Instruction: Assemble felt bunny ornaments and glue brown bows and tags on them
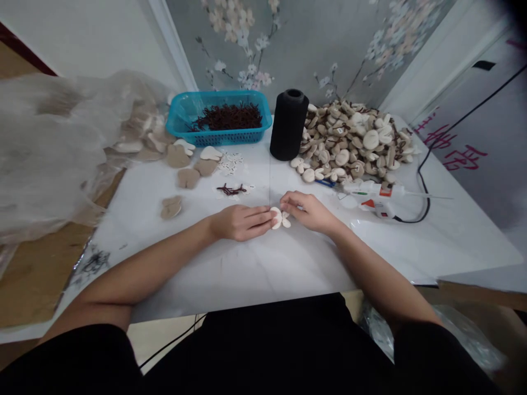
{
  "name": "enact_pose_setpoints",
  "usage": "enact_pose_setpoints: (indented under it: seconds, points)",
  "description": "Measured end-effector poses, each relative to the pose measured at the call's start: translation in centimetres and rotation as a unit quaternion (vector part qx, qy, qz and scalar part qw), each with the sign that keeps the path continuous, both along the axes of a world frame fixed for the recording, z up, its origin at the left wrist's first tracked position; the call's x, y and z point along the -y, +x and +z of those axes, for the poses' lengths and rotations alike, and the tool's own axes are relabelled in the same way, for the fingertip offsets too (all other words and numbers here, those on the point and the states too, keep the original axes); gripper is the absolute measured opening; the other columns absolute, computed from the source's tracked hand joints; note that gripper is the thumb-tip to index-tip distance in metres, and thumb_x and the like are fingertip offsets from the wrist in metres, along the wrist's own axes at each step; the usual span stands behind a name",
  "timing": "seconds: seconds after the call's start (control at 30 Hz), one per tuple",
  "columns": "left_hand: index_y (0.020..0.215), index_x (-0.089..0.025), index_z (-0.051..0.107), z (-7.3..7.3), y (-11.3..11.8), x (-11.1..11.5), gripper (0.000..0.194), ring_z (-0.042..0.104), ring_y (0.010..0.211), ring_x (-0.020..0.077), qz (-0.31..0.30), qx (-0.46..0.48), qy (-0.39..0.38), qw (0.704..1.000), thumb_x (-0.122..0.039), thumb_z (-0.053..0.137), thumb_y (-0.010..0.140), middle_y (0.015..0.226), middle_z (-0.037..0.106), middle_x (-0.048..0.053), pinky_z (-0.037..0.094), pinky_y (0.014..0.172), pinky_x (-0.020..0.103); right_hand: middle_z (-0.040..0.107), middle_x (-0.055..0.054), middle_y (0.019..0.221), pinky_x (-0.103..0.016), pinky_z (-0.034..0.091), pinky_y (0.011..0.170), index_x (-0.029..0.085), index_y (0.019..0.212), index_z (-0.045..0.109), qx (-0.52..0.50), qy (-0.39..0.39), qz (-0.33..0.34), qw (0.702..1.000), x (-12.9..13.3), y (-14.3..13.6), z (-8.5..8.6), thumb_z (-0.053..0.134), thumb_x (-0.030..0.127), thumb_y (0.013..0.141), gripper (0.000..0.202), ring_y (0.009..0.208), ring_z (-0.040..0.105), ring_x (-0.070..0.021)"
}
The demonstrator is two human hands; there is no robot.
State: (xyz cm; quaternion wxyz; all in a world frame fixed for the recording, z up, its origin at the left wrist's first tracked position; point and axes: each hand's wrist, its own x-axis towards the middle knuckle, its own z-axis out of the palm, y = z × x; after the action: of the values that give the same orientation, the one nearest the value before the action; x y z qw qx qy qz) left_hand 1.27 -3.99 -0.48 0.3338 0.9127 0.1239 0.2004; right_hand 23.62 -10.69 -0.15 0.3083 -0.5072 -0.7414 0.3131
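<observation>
From where I stood, the person's left hand [241, 222] lay low over the white, grey-veined counter [247, 269], its fingers closed on the left side of a small cream-white, rounded piece with two ear-like lobes [275, 219]. The right hand [308, 211] met it from the other side, fingers curled at its upper edge; I couldn't tell whether they gripped it. The piece sat between both hands, in front of the person. Just beyond the left hand lay a few dark brown cord loops [231, 190]. Farther back, a tall black thread cone [289, 126] stood beside a heaped pile of beige and cream pieces [349, 142].
</observation>
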Motion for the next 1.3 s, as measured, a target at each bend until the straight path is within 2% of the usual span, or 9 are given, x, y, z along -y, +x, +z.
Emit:
enact_pose_setpoints:
  seconds: [0.2,0.4,0.47,0.6,0.73,0.97,1.07,1.17,1.3]
  points:
    - [0.081,-0.024,0.070,-0.5,1.0,0.9,0.010,0.067,0.092,0.0206,0.018,0.071,0.067,0.995,-0.024,0.071,0.071,0.095,0.071,0.006,0.057,0.085,0.035,0.058,0.000,0.069,-0.024,0.039,0.063,0.018,0.082,0.058,-0.052,-0.014,-0.008,0.998,-0.2,0.0,-0.4,0.048,0.030,0.087,0.016,0.065,0.051,-0.0126]
    - [0.112,-0.022,0.059,-0.4,2.3,2.6,0.040,0.066,0.088,0.0157,0.193,0.077,-0.107,0.972,-0.028,0.068,0.074,0.106,0.066,0.006,0.058,0.077,0.029,0.060,-0.002,0.071,-0.026,0.039,0.067,0.019,0.082,0.061,-0.016,0.038,-0.051,0.998,0.0,0.1,-0.1,0.051,0.029,0.085,0.015,0.071,0.053,-0.0152]
    - [0.102,-0.020,0.064,-0.3,2.3,2.7,0.029,0.066,0.082,0.0145,0.182,0.059,-0.113,0.975,-0.030,0.067,0.075,0.095,0.067,0.005,0.057,0.076,0.027,0.060,-0.002,0.070,-0.027,0.040,0.067,0.018,0.080,0.062,-0.029,0.024,-0.047,0.998,0.0,0.2,0.0,0.053,0.029,0.083,0.015,0.070,0.053,-0.0151]
    - [0.086,-0.021,0.068,-0.3,1.8,2.2,0.009,0.064,0.075,0.0136,0.113,0.083,0.038,0.989,-0.023,0.062,0.079,0.084,0.068,0.005,0.054,0.069,0.025,0.060,-0.002,0.069,-0.026,0.040,0.065,0.016,0.075,0.062,-0.069,-0.035,-0.010,0.997,0.0,0.4,0.1,0.054,0.030,0.082,0.017,0.066,0.052,-0.0134]
    - [0.083,-0.026,0.068,-1.1,1.2,1.5,0.018,0.064,0.077,0.0135,0.039,0.128,0.153,0.979,-0.012,0.059,0.079,0.084,0.070,0.003,0.052,0.068,0.025,0.060,-0.002,0.070,-0.026,0.038,0.064,0.016,0.073,0.063,-0.061,-0.043,0.011,0.997,0.1,0.2,0.2,0.054,0.031,0.082,0.020,0.066,0.050,-0.0125]
    - [0.080,-0.023,0.065,-1.1,1.3,1.0,0.020,0.064,0.088,0.0172,-0.009,0.188,0.214,0.959,-0.007,0.055,0.076,0.083,0.067,0.004,0.056,0.076,0.031,0.059,-0.002,0.068,-0.025,0.039,0.060,0.015,0.077,0.058,-0.145,-0.119,0.024,0.982,0.0,-0.1,-0.3,0.053,0.036,0.083,0.023,0.061,0.051,-0.0114]
    - [0.083,-0.019,0.063,-0.5,1.4,1.1,0.012,0.062,0.087,0.0188,-0.030,0.205,0.191,0.959,-0.011,0.059,0.075,0.084,0.064,0.006,0.056,0.077,0.036,0.058,-0.001,0.068,-0.025,0.039,0.060,0.015,0.078,0.057,-0.147,-0.107,0.019,0.983,-0.1,-0.1,-0.7,0.053,0.038,0.084,0.024,0.061,0.050,-0.0115]
    - [0.081,-0.018,0.062,-0.4,1.6,1.2,0.008,0.061,0.085,0.0177,0.007,0.208,0.135,0.969,-0.015,0.065,0.074,0.082,0.061,0.005,0.055,0.076,0.035,0.058,-0.002,0.069,-0.025,0.038,0.060,0.016,0.079,0.057,-0.131,-0.070,0.017,0.989,0.0,-0.1,-0.7,0.052,0.039,0.086,0.025,0.063,0.049,-0.0120]
    - [0.109,-0.020,0.059,-0.8,1.7,1.3,0.037,0.060,0.090,0.0160,0.114,0.154,-0.014,0.981,-0.023,0.069,0.073,0.099,0.060,0.007,0.057,0.070,0.027,0.059,-0.002,0.072,-0.025,0.037,0.061,0.017,0.080,0.057,-0.099,-0.007,-0.003,0.995,0.1,0.2,-0.4,0.051,0.040,0.087,0.025,0.064,0.047,-0.0124]
